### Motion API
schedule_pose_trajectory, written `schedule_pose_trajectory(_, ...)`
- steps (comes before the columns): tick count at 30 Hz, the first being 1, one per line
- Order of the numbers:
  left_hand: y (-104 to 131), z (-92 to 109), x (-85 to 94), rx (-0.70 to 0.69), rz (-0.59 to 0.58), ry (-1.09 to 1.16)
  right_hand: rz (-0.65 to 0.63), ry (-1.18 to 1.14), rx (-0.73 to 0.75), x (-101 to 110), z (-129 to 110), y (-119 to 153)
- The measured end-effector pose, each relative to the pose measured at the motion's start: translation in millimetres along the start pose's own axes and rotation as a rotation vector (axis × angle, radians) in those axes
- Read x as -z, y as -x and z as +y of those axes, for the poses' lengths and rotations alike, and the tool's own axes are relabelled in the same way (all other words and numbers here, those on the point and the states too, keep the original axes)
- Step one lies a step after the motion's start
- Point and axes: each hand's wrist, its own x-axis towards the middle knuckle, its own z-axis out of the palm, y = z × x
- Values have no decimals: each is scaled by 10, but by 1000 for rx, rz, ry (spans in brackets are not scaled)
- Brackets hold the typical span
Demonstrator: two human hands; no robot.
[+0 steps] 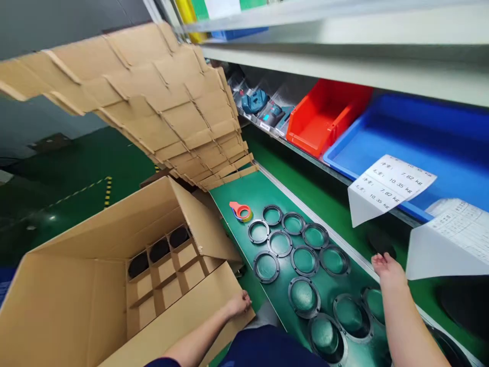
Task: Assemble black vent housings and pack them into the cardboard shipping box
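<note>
Left hand (pixel 239 303) curled at box flap (pixel 206 300), right hand (pixel 384 262) bunched at dark disc (pixel 382 242); can't tell if either pinches. Disc, rings (pixel 367 326) on table (pixel 244 188) right of box. Probably handling step; needs sure fingertip grip.

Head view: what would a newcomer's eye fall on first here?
Probably the big sheaf of slotted cardboard dividers fanning across the upper left, above the open carton with dark round pieces in three of its cells. Next, likely the black rings spread over the green tabletop, right of the carton. The bright red bin also stands out on the shelf, beside a blue tray.
</note>
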Motion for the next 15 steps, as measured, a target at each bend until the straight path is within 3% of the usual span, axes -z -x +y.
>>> schedule_pose_trajectory(3, 160, 338, -249, -100, -148, 19, -124, -150, -102, 158, 160, 356)
schedule_pose_trajectory(6, 359, 836, -637, -222, -325, 164, -390, -255, -130, 299, 423, 1132)
schedule_pose_trajectory(8, 477, 1183, -968, -338, -479, 481, -480, -256, -123, 336, 592, 1689)
schedule_pose_trajectory(10, 570, 1470, -1306, -366, -652, 737, -580, -281, -125, 331, 722, 2112)
schedule_pose_trajectory(12, 664, 1653, -1580, -376, -748, 913, -643, -293, -98, 353, 806, 2388)
schedule_pose_trajectory(15, 831, 1721, -1808, -377, -748, 1016, -677, -271, -41, 503, 879, 2626)
